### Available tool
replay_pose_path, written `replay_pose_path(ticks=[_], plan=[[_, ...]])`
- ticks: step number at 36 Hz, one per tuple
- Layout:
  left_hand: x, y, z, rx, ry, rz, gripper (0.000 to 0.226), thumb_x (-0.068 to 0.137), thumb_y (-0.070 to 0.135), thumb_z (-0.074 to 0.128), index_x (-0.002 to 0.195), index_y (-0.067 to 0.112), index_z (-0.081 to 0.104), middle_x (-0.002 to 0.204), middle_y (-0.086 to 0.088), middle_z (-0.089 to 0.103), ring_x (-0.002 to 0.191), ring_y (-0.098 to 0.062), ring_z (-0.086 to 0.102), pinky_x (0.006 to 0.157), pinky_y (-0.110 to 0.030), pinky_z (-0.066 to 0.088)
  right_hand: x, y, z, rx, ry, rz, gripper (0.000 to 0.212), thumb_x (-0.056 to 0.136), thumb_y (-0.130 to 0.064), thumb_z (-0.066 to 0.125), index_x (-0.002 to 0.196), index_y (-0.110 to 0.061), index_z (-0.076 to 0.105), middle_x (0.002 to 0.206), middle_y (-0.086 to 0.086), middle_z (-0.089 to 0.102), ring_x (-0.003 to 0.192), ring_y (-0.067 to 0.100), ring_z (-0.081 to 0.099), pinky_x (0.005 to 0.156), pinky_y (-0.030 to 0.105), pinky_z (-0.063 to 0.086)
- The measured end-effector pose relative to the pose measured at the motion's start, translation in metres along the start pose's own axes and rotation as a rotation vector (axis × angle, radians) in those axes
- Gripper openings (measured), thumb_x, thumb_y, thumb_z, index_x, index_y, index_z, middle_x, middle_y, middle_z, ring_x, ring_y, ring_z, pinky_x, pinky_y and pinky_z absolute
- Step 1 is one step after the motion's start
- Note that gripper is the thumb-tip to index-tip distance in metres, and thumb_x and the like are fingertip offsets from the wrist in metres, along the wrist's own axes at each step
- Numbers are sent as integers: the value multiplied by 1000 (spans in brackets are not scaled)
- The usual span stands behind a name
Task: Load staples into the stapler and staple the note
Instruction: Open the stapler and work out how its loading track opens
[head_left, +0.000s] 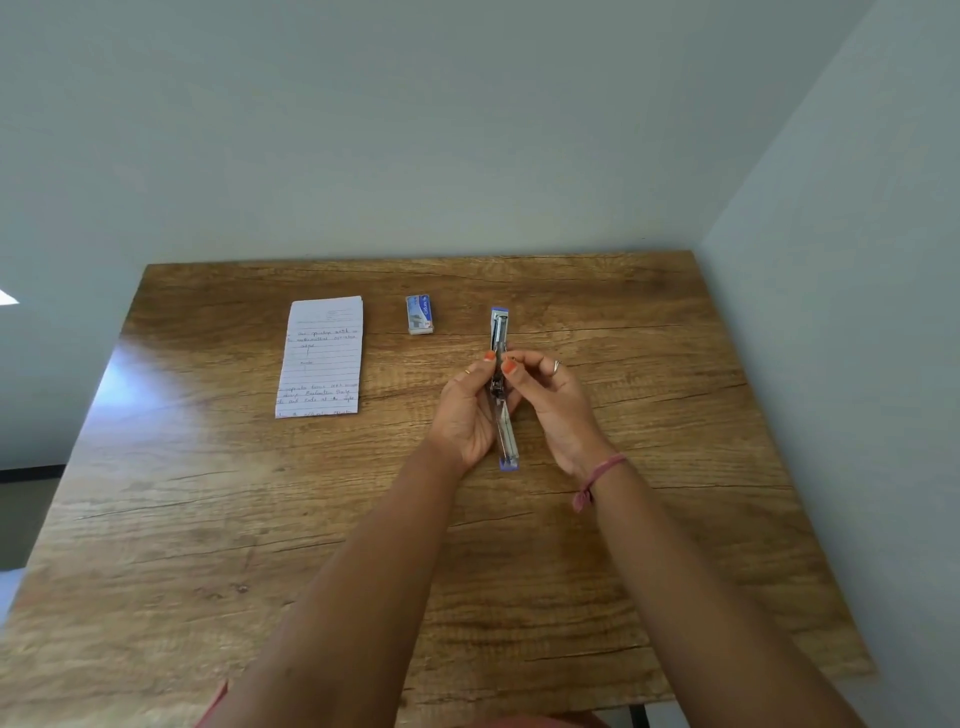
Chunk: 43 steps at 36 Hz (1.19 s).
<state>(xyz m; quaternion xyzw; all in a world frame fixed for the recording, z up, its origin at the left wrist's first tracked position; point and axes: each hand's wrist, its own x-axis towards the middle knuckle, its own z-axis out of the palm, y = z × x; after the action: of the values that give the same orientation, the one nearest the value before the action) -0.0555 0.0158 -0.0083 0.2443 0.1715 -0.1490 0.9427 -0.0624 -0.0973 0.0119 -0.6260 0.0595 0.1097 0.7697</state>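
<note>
A blue and metal stapler (501, 332) is swung fully open into one long line above the wooden table (363, 519). My left hand (467, 410) grips it from the left around its hinge. My right hand (556, 400) pinches the stapler's middle with thumb and forefinger from the right. A small blue staple box (420, 314) lies closed on the table, left of the stapler's far end. The lined handwritten note (321, 356) lies flat further left.
The table stands in a corner, with a pale wall (467, 130) behind it and another wall along its right edge. A dark table leg (640, 716) shows at the near edge.
</note>
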Motion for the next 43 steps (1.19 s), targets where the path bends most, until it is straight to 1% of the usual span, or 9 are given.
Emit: replay_pose_path(ticks=[5, 11, 17, 20, 23, 29, 35, 40, 43], plan=[[-2, 2, 0, 58, -38, 7, 19, 91, 14, 57, 100, -1, 64, 92, -12, 66, 86, -18, 66, 81, -28, 58, 1, 1, -2, 63, 28, 7, 10, 89, -15, 68, 98, -19, 72, 96, -5, 74, 89, 4, 66, 80, 19, 51], [-3, 1, -2, 108, -66, 41, 18, 91, 14, 58, 100, 0, 65, 91, -11, 66, 83, -17, 66, 78, -28, 56, 1, 2, -3, 115, 4, 21, 19, 78, -27, 74, 96, -21, 73, 83, -8, 71, 75, 4, 60, 82, 29, 51], [-1, 0, -5, 146, -91, 26, 25, 89, 17, 60, 105, -1, 63, 102, -16, 63, 98, -24, 61, 100, -38, 46, -2, 2, -6, 179, -59, -8, 19, 75, -29, 76, 94, -24, 74, 93, -3, 72, 86, 11, 64, 89, 34, 50], [-1, -1, -6, 117, -104, 19, 24, 86, 17, 63, 101, -1, 67, 95, -16, 71, 91, -21, 69, 91, -35, 54, -3, 3, -8, 156, -96, -36, 24, 75, -19, 79, 97, -23, 72, 105, 0, 72, 102, 16, 65, 89, 30, 52], [-1, -1, -6, 89, -87, 23, 19, 89, 14, 59, 93, 1, 72, 90, -15, 73, 84, -20, 72, 77, -31, 58, -2, 4, -10, 115, -129, -81, 28, 76, -3, 77, 93, -24, 70, 105, 0, 71, 104, 16, 64, 88, 29, 52], [-1, -2, -6, 131, -93, 21, 25, 96, 16, 50, 96, 0, 68, 92, -18, 71, 86, -24, 70, 77, -32, 57, -1, 7, -12, 118, -135, -123, 26, 76, 5, 73, 83, -18, 63, 105, -3, 69, 108, 19, 63, 94, 37, 51], [-1, -2, -4, 132, -90, 21, 19, 93, 17, 55, 95, 2, 66, 92, -13, 67, 86, -22, 67, 87, -37, 56, -7, 7, -9, 35, -75, -147, 13, 79, -29, 76, 85, -18, 73, 119, 2, 67, 120, 23, 59, 103, 39, 48], [-3, -1, -3, 147, -90, 35, 19, 94, 18, 54, 94, 3, 66, 92, -13, 65, 88, -22, 64, 98, -42, 47, -11, 8, -5, -38, 18, -137, 35, 86, -49, 65, 90, -16, 76, 114, 0, 71, 114, 15, 64, 92, 27, 50], [-3, 0, -2, 125, -72, 38, 18, 93, 17, 55, 92, 3, 66, 86, -11, 66, 78, -17, 65, 80, -32, 56, -10, 9, -6, -45, 20, -134, 30, 90, -43, 60, 91, -18, 77, 115, 1, 71, 117, 16, 61, 97, 31, 48]])
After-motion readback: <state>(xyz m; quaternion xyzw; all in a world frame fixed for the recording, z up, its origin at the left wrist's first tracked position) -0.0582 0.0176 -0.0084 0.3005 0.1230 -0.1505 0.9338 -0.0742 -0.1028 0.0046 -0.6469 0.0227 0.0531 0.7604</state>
